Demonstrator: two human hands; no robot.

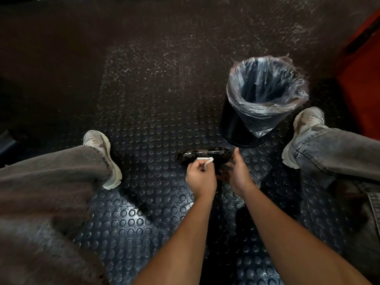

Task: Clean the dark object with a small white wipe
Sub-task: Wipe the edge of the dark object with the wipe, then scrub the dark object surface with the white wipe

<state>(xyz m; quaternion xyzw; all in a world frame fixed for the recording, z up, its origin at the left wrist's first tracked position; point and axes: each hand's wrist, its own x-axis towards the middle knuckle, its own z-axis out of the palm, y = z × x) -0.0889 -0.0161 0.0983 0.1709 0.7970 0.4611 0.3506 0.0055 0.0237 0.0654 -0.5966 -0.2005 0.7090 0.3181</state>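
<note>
- The two bare forearms are reaching down from nearest the camera; the left hand is pinching the small white wipe against the glossy, mottled dark object, held low above the studded rubber floor.
- The right hand is cupping the object's right end; how firmly, I cannot tell.
- The glossy surface is probably slippery; hard wiping risks twisting it loose.
- A dropped wipe risks missing the black, plastic-lined bin just beyond.

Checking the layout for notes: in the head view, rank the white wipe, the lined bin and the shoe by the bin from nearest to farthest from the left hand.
1. White wipe, pinched in the left hand.
2. Lined bin, ahead to the right.
3. Shoe, far right beside the bin.
</note>
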